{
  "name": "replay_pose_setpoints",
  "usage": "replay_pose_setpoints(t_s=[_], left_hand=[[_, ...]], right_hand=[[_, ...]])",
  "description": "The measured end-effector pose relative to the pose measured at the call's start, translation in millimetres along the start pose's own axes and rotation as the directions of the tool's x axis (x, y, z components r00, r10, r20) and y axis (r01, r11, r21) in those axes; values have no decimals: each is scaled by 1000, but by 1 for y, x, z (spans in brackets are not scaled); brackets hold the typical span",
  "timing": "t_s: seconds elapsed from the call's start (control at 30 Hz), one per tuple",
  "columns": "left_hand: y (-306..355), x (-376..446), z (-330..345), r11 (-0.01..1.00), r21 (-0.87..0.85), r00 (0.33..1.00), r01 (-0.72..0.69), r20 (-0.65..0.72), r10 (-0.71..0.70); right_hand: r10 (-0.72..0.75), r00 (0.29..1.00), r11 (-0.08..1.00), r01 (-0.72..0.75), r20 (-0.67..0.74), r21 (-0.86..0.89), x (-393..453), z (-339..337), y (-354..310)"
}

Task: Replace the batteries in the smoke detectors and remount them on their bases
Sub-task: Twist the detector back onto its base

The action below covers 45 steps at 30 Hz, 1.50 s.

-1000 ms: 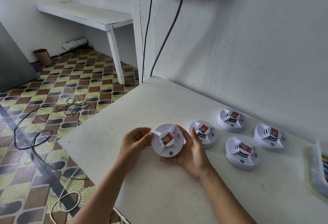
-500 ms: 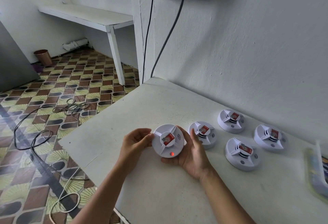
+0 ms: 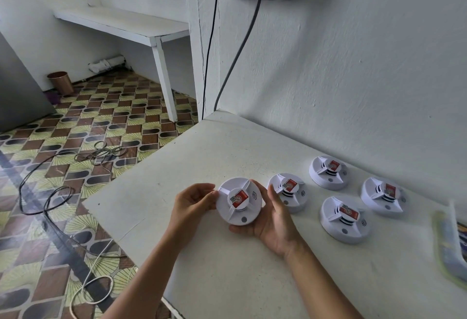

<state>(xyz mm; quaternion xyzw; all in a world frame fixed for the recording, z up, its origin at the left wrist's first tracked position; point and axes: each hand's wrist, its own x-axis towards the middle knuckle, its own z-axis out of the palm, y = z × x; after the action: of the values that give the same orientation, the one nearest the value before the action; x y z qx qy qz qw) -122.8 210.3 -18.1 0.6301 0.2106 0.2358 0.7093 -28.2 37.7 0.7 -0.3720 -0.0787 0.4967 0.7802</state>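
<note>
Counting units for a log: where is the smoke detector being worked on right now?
Head view: the detector is held above the table's left part between the left hand and right hand, left of four others.

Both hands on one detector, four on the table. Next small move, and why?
Probably twist the held detector off its base. Left hand grips its rim, right hand cups it from beneath, face up; no battery compartment shows. Four others lie untouched on the table.
</note>
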Motion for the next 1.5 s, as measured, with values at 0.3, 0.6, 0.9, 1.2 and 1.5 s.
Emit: replay_pose_setpoints(t_s=[0.3, 0.6, 0.9, 1.2, 1.5], left_hand=[[0, 0, 0, 1000, -2, 1000, 2, 7, -2], [2, 0, 2, 1000, -10, 1000, 2, 10, -2], [4, -2, 1, 1000, -2, 1000, -2, 2, 2], [3, -1, 1, 1000, -4, 1000, 16, -6, -16], [5, -3, 2, 1000, 1, 1000, 14, -18, -14]], right_hand=[[-4, 1000, 1000, 4, 16, 2, -1, 1, -1], [3, 1000, 1000, -3, 29, 18, -1, 2, -1], [-1, 999, 1000, 0, 41, 14, -1, 1, -1], [-21, 999, 1000, 21, 35, -18, -1, 0, -1], [-21, 999, 1000, 21, 36, -11, -1, -1, 0]])
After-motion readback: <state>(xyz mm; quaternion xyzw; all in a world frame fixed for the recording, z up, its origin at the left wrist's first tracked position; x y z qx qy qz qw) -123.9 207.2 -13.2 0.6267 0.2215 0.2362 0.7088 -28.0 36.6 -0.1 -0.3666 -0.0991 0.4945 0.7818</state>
